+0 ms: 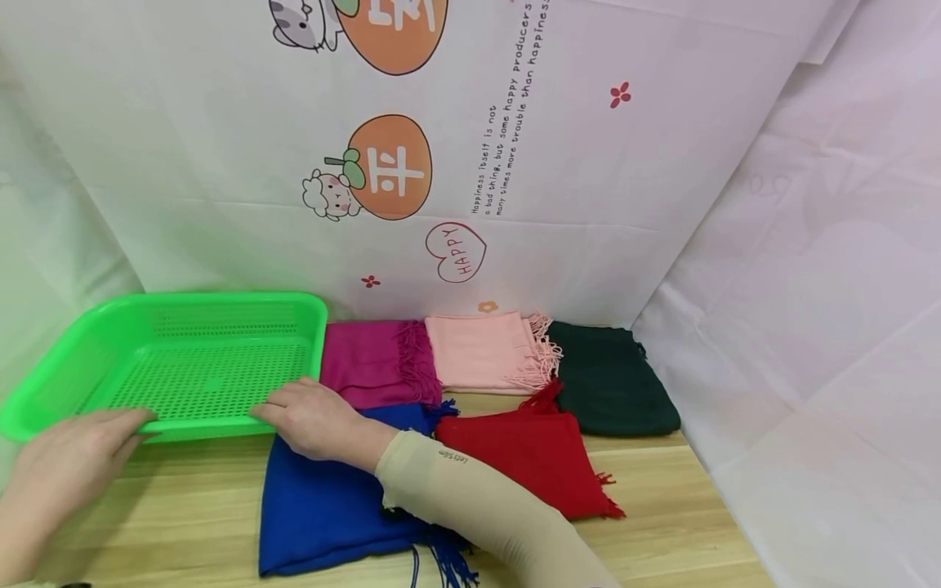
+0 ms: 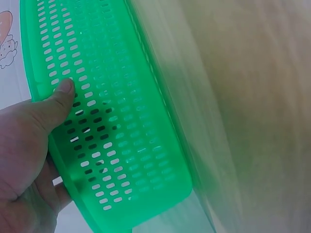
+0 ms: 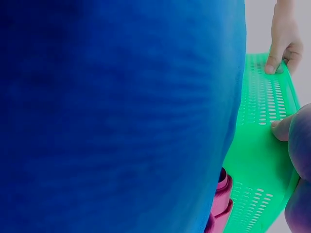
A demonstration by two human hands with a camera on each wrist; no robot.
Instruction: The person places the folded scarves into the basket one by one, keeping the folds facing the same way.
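A green plastic basket (image 1: 206, 377) with a perforated floor and walls stands at the back left. My left hand (image 1: 73, 461) grips its near rim toward the left corner; in the left wrist view the thumb (image 2: 60, 99) lies along the outer wall and the fingers go over the rim. The right hand (image 1: 316, 420) holds the same rim near the right corner, its thumb (image 3: 281, 130) on the outside in the right wrist view. Below the right hand and forearm lies a folded blue scarf (image 1: 323, 506) with fringe, partly covered by the arm.
Beside the basket, along the back, lie folded magenta (image 1: 363, 359), pink (image 1: 478, 351) and dark green scarves (image 1: 613, 380). A red scarf (image 1: 515, 457) lies in front of them. White printed cloth (image 1: 588, 204) walls the wooden table (image 1: 684, 514) at the back and sides.
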